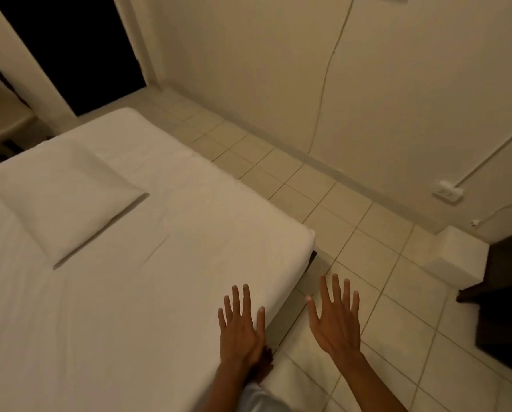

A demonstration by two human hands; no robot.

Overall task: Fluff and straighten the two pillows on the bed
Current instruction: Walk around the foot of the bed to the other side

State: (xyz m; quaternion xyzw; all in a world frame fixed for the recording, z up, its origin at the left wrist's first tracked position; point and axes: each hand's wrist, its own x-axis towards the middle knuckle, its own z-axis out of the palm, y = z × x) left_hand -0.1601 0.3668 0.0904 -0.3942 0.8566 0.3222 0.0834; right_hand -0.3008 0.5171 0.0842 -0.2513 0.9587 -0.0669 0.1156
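One white pillow [61,197] lies flat on the white bed [195,233], toward its left side and turned at an angle. I see no other pillow in this view. My left hand [241,325] hovers over the bed's near right edge, fingers spread, holding nothing. Beside it, my right hand [336,319] is out over the tiled floor, fingers apart and empty. Both hands are well short of the pillow.
Pale floor tiles [353,221] run along the bed's right side up to a wall with a socket [448,194] and a thin cable [326,84]. Dark furniture [504,298] stands at the right. A dark doorway [79,49] is beyond the bed.
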